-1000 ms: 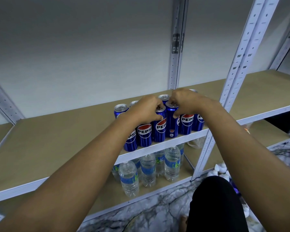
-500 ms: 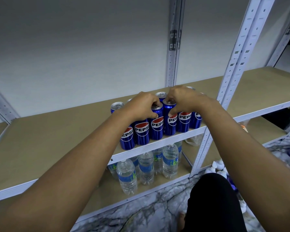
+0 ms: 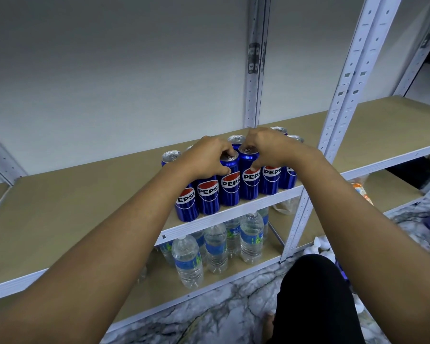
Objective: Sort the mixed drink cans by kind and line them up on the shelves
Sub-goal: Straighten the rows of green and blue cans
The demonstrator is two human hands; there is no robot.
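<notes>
Pepsi cans (image 3: 230, 187) are shown standing upright in a tight cluster at the front edge of the middle shelf board (image 3: 85, 202), just left of the white perforated upright (image 3: 333, 115). A front row of blue cans with logos facing outward is visible, and silver tops of further cans are seen behind it. The left hand (image 3: 209, 157) is curled over the top of one front-row can, its thumb pressed against the can's side above the logo. The right hand (image 3: 266, 147) is curled in the same way over the neighbouring can (image 3: 250, 181), thumb on the wall and fingers over the rim. Each can is thus gripped near its top.

Handling is judged as follows. The cans appear unopened, so moderate weight and a stiff, pressurised wall are to be expected. The glossy painted surface is likely to be slippery, and the tall narrow form is easily tipped against its neighbours. A hold around the upper rim, or around the body at logo height, is considered the most secure. Small sliding corrections are favoured over lifting, since the row stands close to the shelf lip.

On the lower shelf (image 3: 147, 289), water bottles (image 3: 188, 263) with blue labels are grouped. A marbled floor (image 3: 221, 316) is seen below.
</notes>
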